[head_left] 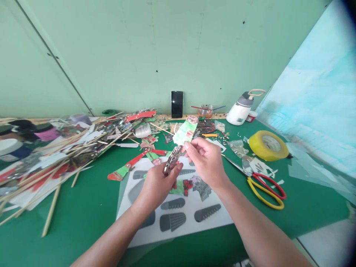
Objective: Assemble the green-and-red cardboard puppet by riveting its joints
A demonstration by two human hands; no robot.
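My left hand (pixel 158 181) is closed around a small metal punch tool (pixel 172 158), its jaws pointing up and right. My right hand (pixel 204 157) pinches the lower edge of a green and red paper cutout (pixel 185 132), which is held up at the jaws of the tool. Both hands hover above a white printed sheet (pixel 178 215) with grey shapes on it. More coloured cutout pieces (pixel 191 185) lie on that sheet under my hands.
A pile of wooden sticks and paper puppets (pixel 55 159) covers the left of the green table. Red and yellow scissors (pixel 261 183) and a yellow tape roll (pixel 268 145) lie at the right. A phone (pixel 177 104) leans against the wall, beside a white jug (pixel 240 109).
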